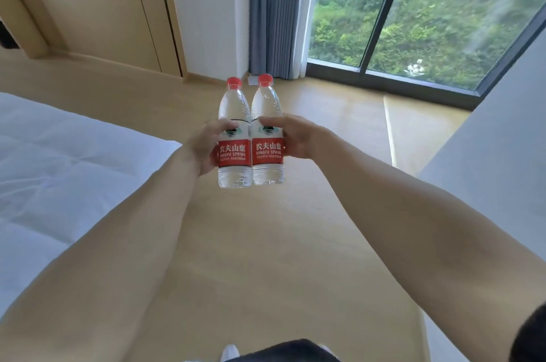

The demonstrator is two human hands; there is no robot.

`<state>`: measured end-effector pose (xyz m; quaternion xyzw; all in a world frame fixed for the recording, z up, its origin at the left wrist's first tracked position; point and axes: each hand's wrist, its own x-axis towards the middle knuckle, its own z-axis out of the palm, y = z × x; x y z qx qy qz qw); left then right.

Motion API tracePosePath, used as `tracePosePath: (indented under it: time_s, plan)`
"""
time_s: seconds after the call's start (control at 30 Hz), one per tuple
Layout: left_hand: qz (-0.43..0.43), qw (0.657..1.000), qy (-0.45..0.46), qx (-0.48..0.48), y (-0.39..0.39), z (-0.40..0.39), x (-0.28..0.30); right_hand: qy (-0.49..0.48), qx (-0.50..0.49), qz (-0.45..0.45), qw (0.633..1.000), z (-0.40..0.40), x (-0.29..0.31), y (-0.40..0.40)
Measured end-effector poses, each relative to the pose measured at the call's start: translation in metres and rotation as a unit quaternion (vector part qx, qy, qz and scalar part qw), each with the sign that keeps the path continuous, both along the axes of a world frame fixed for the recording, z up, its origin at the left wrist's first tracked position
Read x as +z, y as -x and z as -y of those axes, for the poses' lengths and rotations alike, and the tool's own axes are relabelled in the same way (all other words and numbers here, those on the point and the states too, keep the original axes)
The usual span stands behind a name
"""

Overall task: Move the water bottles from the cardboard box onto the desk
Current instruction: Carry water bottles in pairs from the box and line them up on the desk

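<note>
Two clear water bottles with red caps and red labels stand upright side by side in the air over the wooden floor, touching each other. My left hand (204, 146) grips the left bottle (233, 152) round its label. My right hand (291, 137) grips the right bottle (267, 149) the same way. Both arms reach forward from the bottom of the view. Neither the cardboard box nor the desk is in view.
A bed with white bedding (59, 172) fills the left side. A pale surface (496, 137) rises on the right. Ahead are a wooden wall panel (97, 13), a grey curtain (274, 13) and a floor-length window (413, 13). Wooden floor (266, 243) runs between bed and right surface.
</note>
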<state>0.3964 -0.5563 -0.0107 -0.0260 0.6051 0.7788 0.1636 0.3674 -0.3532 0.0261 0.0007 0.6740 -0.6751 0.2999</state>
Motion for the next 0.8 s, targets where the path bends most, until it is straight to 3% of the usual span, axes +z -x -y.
tracePosePath:
  time_s: [0.27, 0.57, 0.8]
  plan:
    - [-0.001, 0.999, -0.026, -0.035, 0.129, 0.005, 0.010, 0.000, -0.059, -0.035, 0.998, 0.001, 0.003, 0.118]
    - [-0.017, 1.000, -0.007, 0.004, 0.286, 0.002, 0.020, 0.031, -0.050, -0.056, 0.997, -0.004, -0.002, 0.281]
    - [-0.035, 0.998, 0.007, 0.058, 0.425, -0.009, 0.048, 0.040, -0.042, -0.065, 0.996, -0.010, 0.030, 0.426]
